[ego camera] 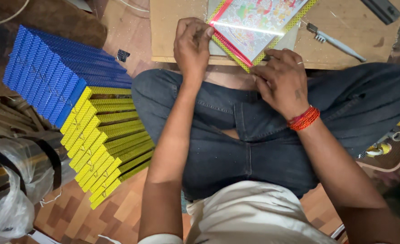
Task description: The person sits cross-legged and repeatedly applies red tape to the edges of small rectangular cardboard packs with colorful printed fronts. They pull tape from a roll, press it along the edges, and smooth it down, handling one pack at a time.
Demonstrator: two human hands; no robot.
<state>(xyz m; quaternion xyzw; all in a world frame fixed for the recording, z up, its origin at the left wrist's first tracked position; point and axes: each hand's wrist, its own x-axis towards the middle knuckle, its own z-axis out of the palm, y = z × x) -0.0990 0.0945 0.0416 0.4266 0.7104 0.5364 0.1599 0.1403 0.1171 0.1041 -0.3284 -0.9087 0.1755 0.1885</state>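
Seated cross-legged, my jeans-clad legs (254, 131) lie nearest, and beyond them the near edge of the low wooden board (177, 31) that carries the work. My right hand (283, 81), with red threads (304, 118) at the wrist, lies at that near edge with its fingers pressed onto the lower corner of the framed picture (258, 22); my left hand (192, 45) pinches the frame's left corner, thumb and fingertips closed on the yellow dotted border (229, 52). The two hands are apart, each clamped on its own corner. The frame lies flat at the board's near edge, turned askew: its long axis appears to run from lower left to upper right, its far end out of view, so I hedge on its full length. To do this step well, I judge that the right hand should keep the corner pinned while the left presses the border strip flush along the red inner edge (227, 40), working outward to avoid wrinkles. Farther right on the board lies a grey-handled tool (338, 43). On the floor at my left, a fanned stack of yellow frames (105, 140) and, beyond it, blue frames (51, 72).
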